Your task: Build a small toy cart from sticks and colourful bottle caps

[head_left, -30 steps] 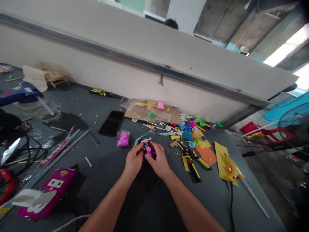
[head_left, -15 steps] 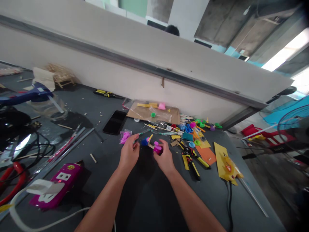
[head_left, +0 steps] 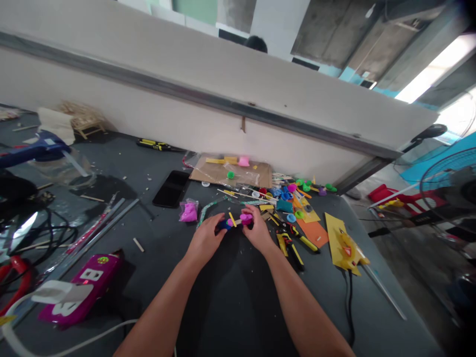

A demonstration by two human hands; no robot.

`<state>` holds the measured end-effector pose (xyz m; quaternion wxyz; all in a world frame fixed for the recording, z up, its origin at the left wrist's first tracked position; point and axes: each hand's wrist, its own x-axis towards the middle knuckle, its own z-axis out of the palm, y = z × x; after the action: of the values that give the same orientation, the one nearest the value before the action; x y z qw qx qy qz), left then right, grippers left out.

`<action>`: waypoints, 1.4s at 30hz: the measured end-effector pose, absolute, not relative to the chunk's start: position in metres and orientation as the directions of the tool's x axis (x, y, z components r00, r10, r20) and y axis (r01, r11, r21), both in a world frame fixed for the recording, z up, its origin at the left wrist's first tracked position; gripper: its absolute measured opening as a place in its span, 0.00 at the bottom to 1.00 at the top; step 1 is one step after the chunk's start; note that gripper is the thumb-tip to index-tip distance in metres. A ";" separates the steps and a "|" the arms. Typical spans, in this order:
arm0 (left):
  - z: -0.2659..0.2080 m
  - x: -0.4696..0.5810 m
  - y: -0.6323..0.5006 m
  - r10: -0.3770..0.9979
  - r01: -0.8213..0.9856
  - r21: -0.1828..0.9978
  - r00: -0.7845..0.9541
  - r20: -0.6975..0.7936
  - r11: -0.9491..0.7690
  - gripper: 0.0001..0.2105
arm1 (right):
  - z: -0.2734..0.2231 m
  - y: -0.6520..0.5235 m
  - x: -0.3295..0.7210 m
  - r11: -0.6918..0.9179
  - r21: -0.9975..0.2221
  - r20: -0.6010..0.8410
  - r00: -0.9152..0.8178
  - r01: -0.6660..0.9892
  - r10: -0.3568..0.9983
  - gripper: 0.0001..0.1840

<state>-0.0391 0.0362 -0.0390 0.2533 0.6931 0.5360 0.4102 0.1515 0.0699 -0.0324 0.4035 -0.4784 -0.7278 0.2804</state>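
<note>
My left hand is closed round the dark blue end of a small colourful craft piece. My right hand pinches the pink modelling clay at the other end. Between the fingers shows a short yellow stick, tilted upward, beside a pale connecting strip. How the parts are joined is too small to make out. Left of my left hand lies a bag of pink clay. Yellow-and-black pliers rest to the right of my right hand.
A black phone lies left of a cardboard sheet. Coloured caps and clay bits are heaped behind the pliers. A purple power strip is at the left. On yellow card at the right lies a yellow glue gun. A low wall borders the table's back.
My left hand has moved inward and closed on the blue end. My right hand has turned the pink clay slightly upward. The view has shifted a little.
</note>
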 end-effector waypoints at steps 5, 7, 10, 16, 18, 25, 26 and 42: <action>-0.034 -0.039 0.034 0.942 0.635 0.712 0.076 0.328 -0.299 0.19 | -0.020 0.058 0.151 0.399 -0.625 0.483 -0.069 0.671 0.873 0.31; -0.032 -0.040 0.034 0.939 0.661 0.691 0.063 0.337 -0.292 0.19 | -0.014 0.047 0.148 0.345 -0.626 0.495 0.015 0.700 0.869 0.20; -0.032 -0.041 0.034 0.931 0.685 0.662 0.069 0.359 -0.306 0.19 | -0.011 0.031 0.136 0.305 -0.662 0.396 -0.025 0.685 0.918 0.10; -0.033 -0.042 0.033 0.920 0.712 0.622 0.086 0.383 -0.326 0.18 | -0.017 0.021 0.113 0.251 -0.640 0.258 -0.105 0.726 0.961 0.13; -0.034 -0.042 0.033 0.917 0.718 0.613 0.088 0.390 -0.330 0.18 | -0.018 0.023 0.111 0.233 -0.616 0.256 -0.089 0.752 0.963 0.13; -0.037 -0.042 0.036 0.912 0.704 0.614 0.116 0.394 -0.355 0.18 | -0.022 0.029 0.105 0.236 -0.543 0.223 -0.133 0.806 0.966 0.19; -0.037 -0.042 0.036 0.913 0.704 0.615 0.115 0.392 -0.354 0.18 | -0.023 0.029 0.105 0.235 -0.534 0.213 -0.140 0.812 0.967 0.20; -0.020 -0.030 0.014 0.858 0.814 0.429 0.157 0.489 -0.393 0.20 | -0.030 0.031 0.106 0.280 -0.589 0.274 -0.138 0.758 0.952 0.20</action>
<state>-0.0301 0.0137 -0.0198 0.0323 0.7597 0.5501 0.3451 0.1062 0.0305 -0.0300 0.3088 -0.5794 -0.7379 0.1566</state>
